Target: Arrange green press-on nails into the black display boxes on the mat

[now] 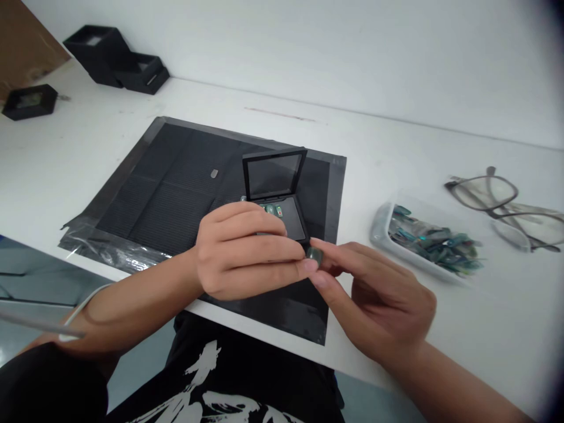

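Note:
A glossy dark green press-on nail is pinched between the fingertips of both hands. My left hand reaches across the mat, its thumb and fingers closed at the piece's left side. From the right, my right hand grips it between thumb and index finger. Just behind the left hand stands a black case with its window lid raised. A few decorated green nails lie inside; my left hand hides the rest of the case.
A black ribbed mat covers part of the white table, with a small grey piece on it. At right are a clear tub of green nails and eyeglasses. Black boxes stand at the back left.

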{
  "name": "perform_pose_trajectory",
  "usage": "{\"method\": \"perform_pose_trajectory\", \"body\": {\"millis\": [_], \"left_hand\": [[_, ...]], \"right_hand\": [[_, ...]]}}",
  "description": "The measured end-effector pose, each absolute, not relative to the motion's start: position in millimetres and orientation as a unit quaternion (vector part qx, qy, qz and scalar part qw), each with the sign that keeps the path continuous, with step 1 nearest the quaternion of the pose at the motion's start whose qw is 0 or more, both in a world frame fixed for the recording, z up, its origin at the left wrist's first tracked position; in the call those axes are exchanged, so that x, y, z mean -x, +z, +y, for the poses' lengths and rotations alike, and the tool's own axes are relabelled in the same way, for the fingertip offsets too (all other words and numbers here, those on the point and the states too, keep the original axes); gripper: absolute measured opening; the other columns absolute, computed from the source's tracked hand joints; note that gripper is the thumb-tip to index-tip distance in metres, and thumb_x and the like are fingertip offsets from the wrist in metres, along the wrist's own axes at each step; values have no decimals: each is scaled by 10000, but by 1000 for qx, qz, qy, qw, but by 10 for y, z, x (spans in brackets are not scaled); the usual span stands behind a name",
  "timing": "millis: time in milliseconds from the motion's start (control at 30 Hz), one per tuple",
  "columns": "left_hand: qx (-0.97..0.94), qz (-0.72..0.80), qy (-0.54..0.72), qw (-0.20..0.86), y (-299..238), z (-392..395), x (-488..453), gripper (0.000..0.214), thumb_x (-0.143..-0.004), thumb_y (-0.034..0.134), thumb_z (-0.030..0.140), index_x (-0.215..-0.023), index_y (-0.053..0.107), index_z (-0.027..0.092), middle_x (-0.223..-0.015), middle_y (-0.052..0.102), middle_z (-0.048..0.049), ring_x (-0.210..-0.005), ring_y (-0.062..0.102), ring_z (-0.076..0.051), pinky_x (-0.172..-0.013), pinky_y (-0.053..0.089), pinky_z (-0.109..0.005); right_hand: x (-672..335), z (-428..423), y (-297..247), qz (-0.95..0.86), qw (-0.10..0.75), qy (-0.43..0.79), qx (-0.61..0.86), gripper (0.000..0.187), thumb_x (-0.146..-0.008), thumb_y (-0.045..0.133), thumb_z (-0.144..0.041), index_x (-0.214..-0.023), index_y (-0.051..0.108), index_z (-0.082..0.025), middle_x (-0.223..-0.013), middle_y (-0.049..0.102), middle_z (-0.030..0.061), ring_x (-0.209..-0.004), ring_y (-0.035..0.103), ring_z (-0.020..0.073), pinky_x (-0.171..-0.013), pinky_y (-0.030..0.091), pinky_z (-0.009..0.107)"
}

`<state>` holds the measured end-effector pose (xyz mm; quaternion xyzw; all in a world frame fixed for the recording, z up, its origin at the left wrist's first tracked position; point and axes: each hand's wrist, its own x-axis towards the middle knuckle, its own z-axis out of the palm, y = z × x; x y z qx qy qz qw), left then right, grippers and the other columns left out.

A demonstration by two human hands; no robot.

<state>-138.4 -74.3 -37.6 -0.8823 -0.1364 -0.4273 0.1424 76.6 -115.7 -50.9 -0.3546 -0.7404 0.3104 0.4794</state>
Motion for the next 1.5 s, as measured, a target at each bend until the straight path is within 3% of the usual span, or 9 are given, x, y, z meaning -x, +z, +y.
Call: {"method": "perform_pose_trajectory", "body": {"millis": [200,467,633,900,1067,1200,1500], "left_hand": [[888,-149,-409,149,-347,-774,1428,26,-867,743,235,-876,758,255,-859,785,66,-717,719,-119,-629,610,-265],[867,-164,-457,108,-418,-754,1351,178,-794,812,254,-958,757,213,-845,775,19,-733,701,-144,-632,597,-287],[851,-186,-489,42,-470,-734,1325,195,-760,842,324,-891,742,220,-814,766,5,-687,681,-124,-662,609,-274],[853,-179,-487,53,-445,-753,1334,153,-756,830,227,-736,679,216,-725,754,37,-656,672,-130,-615,584,-275],[858,-156,-481,91,-443,-753,1326,158,-727,842,191,-740,685,205,-742,761,44,-656,683,-135,-592,569,-284],[865,-162,-461,115,-440,-764,1327,92,-789,811,234,-810,722,229,-814,784,57,-677,705,-115,-620,588,-266],[868,-156,-461,100,-464,-755,1334,143,-784,824,256,-902,746,240,-856,794,52,-707,726,-122,-630,584,-271]], "right_hand": [[-808,-1112,-548,-747,427,393,326,360,-907,629,-117,-1203,730,-297,-785,697,-11,-637,607,105,-553,524,246],[-850,-1123,-569,-589,375,651,296,277,-995,562,-298,-1195,745,-351,-798,690,8,-656,605,97,-555,521,209],[-857,-1108,-575,-518,368,728,257,262,-991,577,-343,-1188,742,-393,-778,693,-5,-652,604,82,-584,520,195],[-816,-1113,-566,-517,379,682,351,194,-961,625,-359,-1076,776,-322,-698,675,-12,-610,600,70,-513,508,137],[-827,-1136,-562,-547,412,604,408,123,-920,683,-319,-1000,778,-315,-649,658,-38,-539,569,57,-481,510,125],[-840,-1142,-564,-574,430,559,417,156,-920,682,-275,-1021,785,-335,-693,680,-36,-566,581,58,-504,526,134],[-826,-1134,-539,-601,424,554,389,209,-895,691,-190,-1043,773,-314,-681,676,-46,-560,580,57,-511,502,160]]}}
